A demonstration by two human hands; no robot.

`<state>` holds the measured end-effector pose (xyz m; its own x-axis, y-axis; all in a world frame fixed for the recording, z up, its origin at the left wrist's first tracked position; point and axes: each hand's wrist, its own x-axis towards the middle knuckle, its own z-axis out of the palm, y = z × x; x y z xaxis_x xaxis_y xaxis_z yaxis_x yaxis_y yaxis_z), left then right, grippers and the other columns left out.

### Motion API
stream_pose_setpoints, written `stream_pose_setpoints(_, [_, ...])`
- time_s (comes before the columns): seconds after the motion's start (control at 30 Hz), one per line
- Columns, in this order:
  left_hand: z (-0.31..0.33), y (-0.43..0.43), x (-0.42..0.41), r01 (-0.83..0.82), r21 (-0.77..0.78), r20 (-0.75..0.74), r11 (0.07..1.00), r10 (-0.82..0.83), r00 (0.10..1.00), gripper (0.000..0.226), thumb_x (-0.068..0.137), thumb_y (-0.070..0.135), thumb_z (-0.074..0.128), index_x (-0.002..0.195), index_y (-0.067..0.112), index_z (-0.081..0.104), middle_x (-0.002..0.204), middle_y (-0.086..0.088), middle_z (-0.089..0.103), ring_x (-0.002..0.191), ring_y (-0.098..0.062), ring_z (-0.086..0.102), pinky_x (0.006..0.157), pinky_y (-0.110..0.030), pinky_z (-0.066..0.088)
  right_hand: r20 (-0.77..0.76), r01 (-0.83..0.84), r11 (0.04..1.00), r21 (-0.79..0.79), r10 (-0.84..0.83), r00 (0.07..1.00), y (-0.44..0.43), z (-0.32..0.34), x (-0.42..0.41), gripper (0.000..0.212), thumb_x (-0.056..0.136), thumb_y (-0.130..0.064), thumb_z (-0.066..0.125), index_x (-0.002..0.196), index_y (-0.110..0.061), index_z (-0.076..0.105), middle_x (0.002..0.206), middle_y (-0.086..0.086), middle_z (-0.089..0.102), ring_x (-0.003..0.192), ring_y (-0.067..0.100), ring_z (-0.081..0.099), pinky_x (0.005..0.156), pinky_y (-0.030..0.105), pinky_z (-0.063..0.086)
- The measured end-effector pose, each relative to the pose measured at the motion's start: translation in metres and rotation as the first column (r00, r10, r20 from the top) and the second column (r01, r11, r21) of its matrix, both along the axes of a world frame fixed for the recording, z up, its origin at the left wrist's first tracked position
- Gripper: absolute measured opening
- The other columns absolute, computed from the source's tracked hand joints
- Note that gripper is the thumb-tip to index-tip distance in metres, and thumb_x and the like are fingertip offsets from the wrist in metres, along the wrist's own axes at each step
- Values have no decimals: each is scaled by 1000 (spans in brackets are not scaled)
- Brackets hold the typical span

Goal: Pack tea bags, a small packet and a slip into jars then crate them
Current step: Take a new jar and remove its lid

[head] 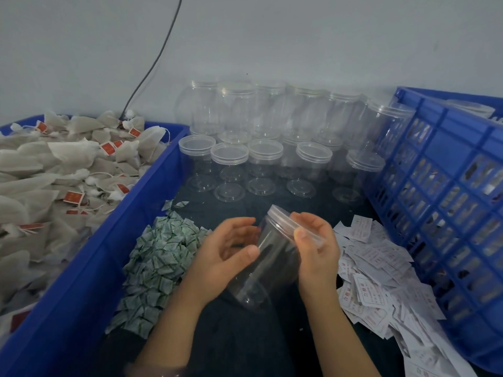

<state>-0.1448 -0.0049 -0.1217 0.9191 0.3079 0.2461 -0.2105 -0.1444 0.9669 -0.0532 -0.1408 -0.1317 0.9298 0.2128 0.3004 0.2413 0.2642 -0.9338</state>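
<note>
Right hand [315, 248]: your fingers and thumb pinch the rim of the lid [288, 221] on the clear jar [269, 265].
Left hand [226, 248]: curls round the jar's body, thumb across the front.
Jar axis: tilted, lid end up and away to your right, base down toward you.
Lid: looks seated on the mouth, so unscrewing reads as the step in hand.
Tea bags [54, 170]: heaped in the blue bin [81, 268], well left, on your left hand's side.
Small packets [160, 257]: just left of the jar; slips [375, 268] just right.
</note>
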Motion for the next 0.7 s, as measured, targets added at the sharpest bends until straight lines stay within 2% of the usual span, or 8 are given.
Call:
stream_pose_setpoints(0.1, [-5,-12,-2,55,190,-119,980,-33,992,96,52,51,81,137,39,38,123,22,57,114,2,58,92,-24,50,32,-16,1000,-22,16,999,3,-1,-3,53,57,-49,62,102,-22,60,98,-17,70,90,5,68,74,22,56])
stream_pose_setpoints(0.17, [-7,-14,0,55,213,-148,975,-24,989,97,50,52,84,135,44,38,118,24,59,107,1,61,90,-29,53,47,-42,999,-29,43,998,2,-1,-2,50,58,-48,61,101,-22,61,98,-17,70,90,6,68,75,25,57])
stream_pose_setpoints(0.33, [-7,0,0,214,-131,-193,968,-237,952,74,58,39,81,125,27,52,112,-5,69,101,-23,68,82,-40,56,-20,-130,991,21,131,991,3,-1,1,53,57,-47,57,100,-16,62,94,-7,75,88,11,70,75,29,56])
stream_pose_setpoints(0.4, [-8,3,-2,302,-330,-177,895,-372,911,77,59,38,84,126,21,50,108,-13,70,93,-31,69,75,-41,57,-61,-206,978,40,208,976,3,-2,2,57,57,-50,60,102,-14,61,89,-5,75,81,12,70,69,26,56])
stream_pose_setpoints(0.5, [-8,8,-2,386,-501,-174,775,-527,832,92,56,50,88,130,17,45,104,-18,68,89,-34,68,72,-40,57,-130,-198,979,49,203,971,6,3,-2,78,48,-64,75,104,-11,65,91,4,74,86,22,68,76,39,56])
stream_pose_setpoints(0.57, [-9,13,-3,481,-596,-146,643,-676,723,90,66,52,83,135,15,39,109,-19,67,94,-35,67,78,-43,57,-230,-156,979,134,183,956,5,6,-2,71,66,-69,62,100,-7,73,99,15,74,91,31,68,79,44,57])
stream_pose_setpoints(0.63, [-10,15,-5,586,-604,-87,540,-776,625,84,77,49,75,140,12,32,117,-21,63,101,-35,65,87,-46,53,-404,-156,956,251,249,880,0,6,6,65,90,-60,36,92,-10,77,97,17,75,85,29,73,66,37,59])
stream_pose_setpoints(0.7, [-13,16,-4,595,-580,-54,556,-756,653,81,77,47,76,139,12,38,119,-22,62,102,-37,65,89,-49,52,-473,-152,958,243,254,844,-4,7,13,68,96,-61,29,100,-7,69,94,16,75,78,26,74,59,32,58])
